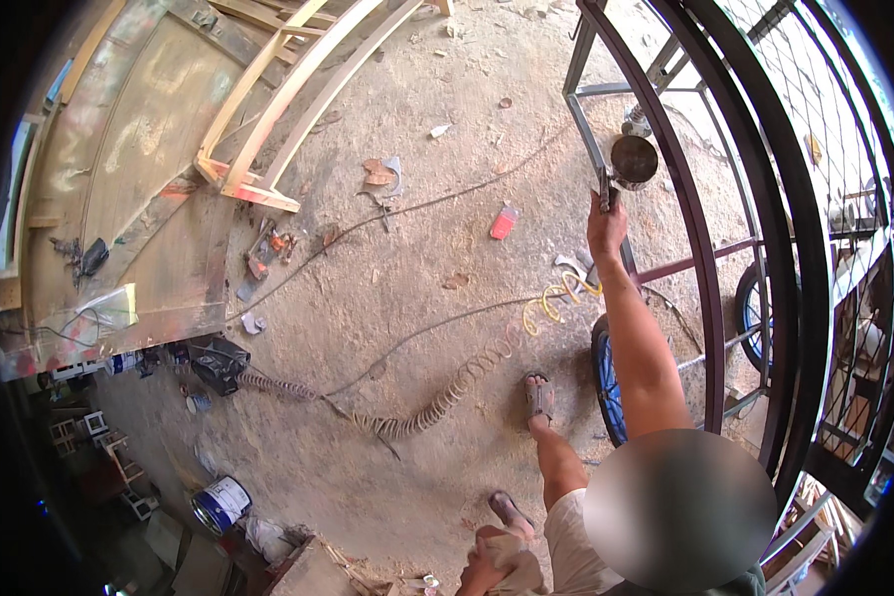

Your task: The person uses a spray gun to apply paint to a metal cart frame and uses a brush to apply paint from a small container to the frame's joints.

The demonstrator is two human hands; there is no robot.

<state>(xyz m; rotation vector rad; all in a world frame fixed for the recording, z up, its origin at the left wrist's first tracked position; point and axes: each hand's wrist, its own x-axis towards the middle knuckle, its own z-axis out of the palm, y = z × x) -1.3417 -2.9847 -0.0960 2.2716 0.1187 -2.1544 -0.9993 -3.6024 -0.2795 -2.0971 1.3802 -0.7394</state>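
Observation:
My right arm reaches forward, and my right hand [606,223] is closed round the handle of a spray gun [607,189]. A round metal cup [634,162] with a dark inside is on the gun. Just beyond it stands a metal frame [588,134], part bare grey and part dark maroon-brown, such as the upright bar [677,164] right of the gun. A yellow coiled air hose [546,316] hangs below my forearm. At the lower edge, my left hand [482,571] is closed on a beige cloth [519,561], partly cut off by the picture's edge.
A blue-rimmed wheel [609,382] stands beside my right arm. Dark bars and wire mesh [765,45] rise at right. A brown coiled hose [437,412] crosses the dusty floor. Wooden frames [298,94] and a large panel [119,159] lie left; a paint can [221,504] sits lower left.

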